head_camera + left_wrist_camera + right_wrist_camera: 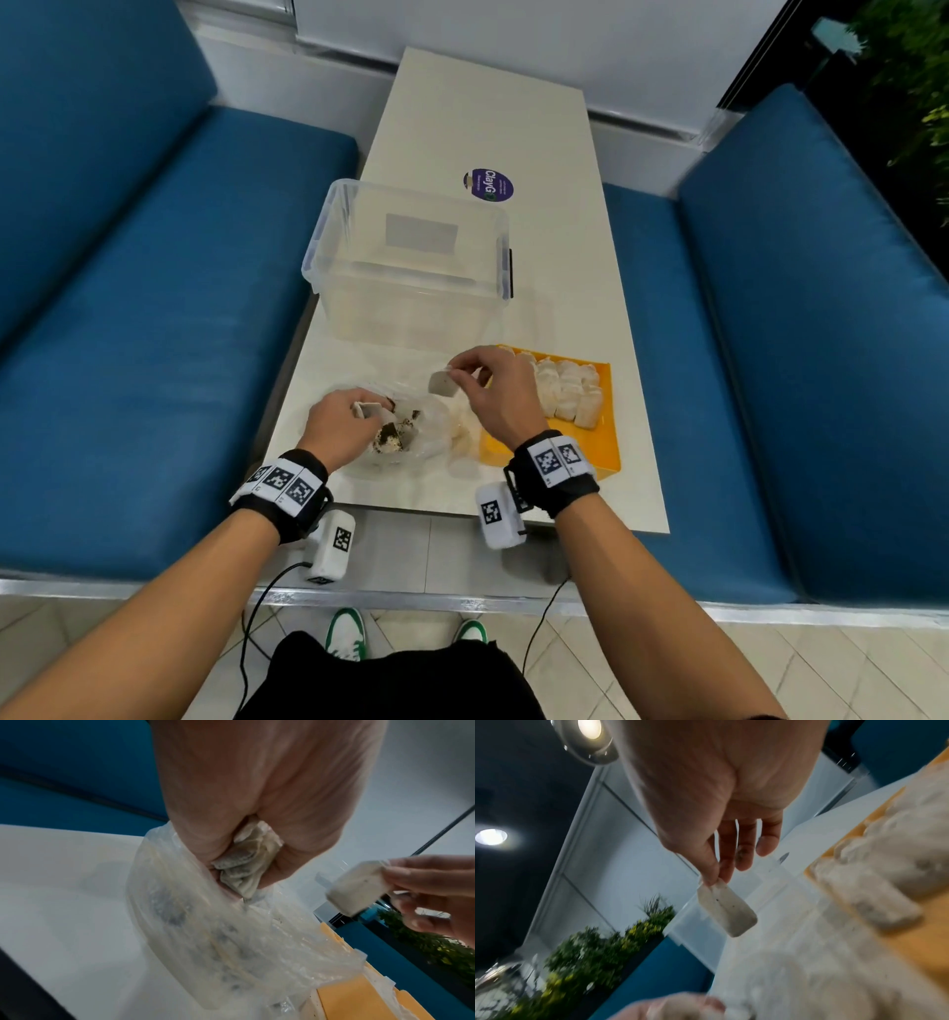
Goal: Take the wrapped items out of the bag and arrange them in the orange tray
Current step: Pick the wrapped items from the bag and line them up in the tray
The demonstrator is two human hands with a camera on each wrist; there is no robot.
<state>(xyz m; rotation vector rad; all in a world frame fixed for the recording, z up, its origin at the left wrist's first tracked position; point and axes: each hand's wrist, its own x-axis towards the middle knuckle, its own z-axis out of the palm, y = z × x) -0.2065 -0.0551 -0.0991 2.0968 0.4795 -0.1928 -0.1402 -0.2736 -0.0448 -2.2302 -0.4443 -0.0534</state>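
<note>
A clear plastic bag (411, 437) (218, 943) lies crumpled on the white table, with dark-speckled wrapped pieces inside. My left hand (354, 416) (246, 862) is at the bag's mouth, fingers curled round a crumpled wrapped item (244, 870). My right hand (477, 380) (713, 880) hovers above the table between bag and tray, pinching a pale wrapped item (442, 384) (727, 912) (357, 888) by its top edge with thumb and forefinger. The orange tray (606, 437) (911, 939) sits to the right. Several white wrapped items (565, 393) lie in rows at its far end.
A clear plastic storage tub (411, 267) stands just behind the bag and tray. A round purple sticker (489, 185) lies farther back on the table. Blue cushioned benches (128, 308) flank the table on both sides. The tray's near half (513, 447) shows bare orange.
</note>
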